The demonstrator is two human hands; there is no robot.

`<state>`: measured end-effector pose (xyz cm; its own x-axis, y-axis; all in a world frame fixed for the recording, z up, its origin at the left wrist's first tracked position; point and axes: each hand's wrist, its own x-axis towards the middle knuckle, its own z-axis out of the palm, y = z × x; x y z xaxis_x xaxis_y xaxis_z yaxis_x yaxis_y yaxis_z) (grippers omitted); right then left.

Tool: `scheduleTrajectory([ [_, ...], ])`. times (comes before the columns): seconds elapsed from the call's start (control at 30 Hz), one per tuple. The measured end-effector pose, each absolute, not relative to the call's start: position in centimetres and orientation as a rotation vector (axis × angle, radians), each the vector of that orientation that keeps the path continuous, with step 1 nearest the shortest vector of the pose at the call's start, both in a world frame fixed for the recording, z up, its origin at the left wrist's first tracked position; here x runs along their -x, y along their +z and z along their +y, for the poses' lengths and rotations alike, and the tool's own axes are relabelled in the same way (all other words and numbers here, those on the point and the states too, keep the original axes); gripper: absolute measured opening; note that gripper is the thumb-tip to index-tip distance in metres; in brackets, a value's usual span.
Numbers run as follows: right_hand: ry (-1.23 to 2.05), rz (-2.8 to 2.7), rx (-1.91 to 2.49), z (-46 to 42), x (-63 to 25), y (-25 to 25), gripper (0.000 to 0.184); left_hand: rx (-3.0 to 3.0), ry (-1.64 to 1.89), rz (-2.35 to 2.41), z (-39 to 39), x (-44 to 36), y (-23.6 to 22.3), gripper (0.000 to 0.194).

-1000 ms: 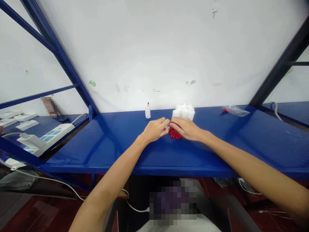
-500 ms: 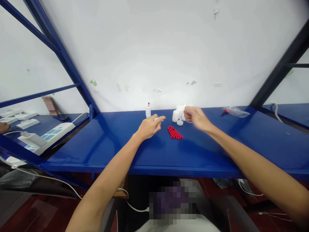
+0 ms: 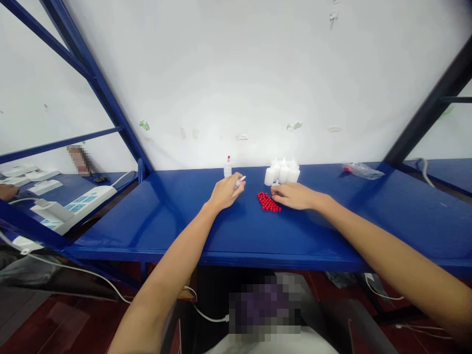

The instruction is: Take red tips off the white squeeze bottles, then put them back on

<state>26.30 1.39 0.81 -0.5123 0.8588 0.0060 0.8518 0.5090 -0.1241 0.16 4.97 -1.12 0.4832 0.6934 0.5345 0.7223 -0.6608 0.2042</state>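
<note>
My left hand (image 3: 225, 191) is closed around a small white squeeze bottle; its pale nozzle (image 3: 240, 180) sticks out past the thumb and forefinger, and the body is hidden in the palm. Just behind that hand stands a white bottle with a red cap (image 3: 228, 166). My right hand (image 3: 293, 195) is low over the table with its fingers closed together, fingertips at the right edge of a patch of small red caps (image 3: 268, 202). Whether a cap is between them cannot be seen. Several white bottles (image 3: 283, 173) stand behind it, and a white piece (image 3: 275, 184) is partly hidden by the fingers.
The blue table (image 3: 165, 216) runs along a white wall. A clear plastic bag with something red (image 3: 363, 170) lies at the back right. Blue frame posts rise on both sides. To the left are a white power strip (image 3: 79, 206) and another person's hand (image 3: 8, 191).
My right hand has moved down and left from beside the white bottles to the red caps, uncovering more bottles. The left hand has turned slightly, so the nozzle now shows pointing up and right.
</note>
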Motion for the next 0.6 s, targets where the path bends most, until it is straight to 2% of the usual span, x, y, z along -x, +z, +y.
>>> scheduleTrajectory([
  [0.13,0.146,-2.689,1.527,1.4,-26.1,0.7,0.023,2.694,-0.891,-1.284,4.9,-0.3,-1.1,0.027],
  [0.4,0.267,-2.640,1.418,2.0,-26.3,-0.1,0.012,2.719,-0.875,-1.277,5.0,-0.2,-1.3,0.030],
  [0.6,0.320,-2.616,1.312,2.0,-26.0,-0.3,0.015,2.734,-0.858,-1.268,5.0,-0.3,-1.4,0.029],
])
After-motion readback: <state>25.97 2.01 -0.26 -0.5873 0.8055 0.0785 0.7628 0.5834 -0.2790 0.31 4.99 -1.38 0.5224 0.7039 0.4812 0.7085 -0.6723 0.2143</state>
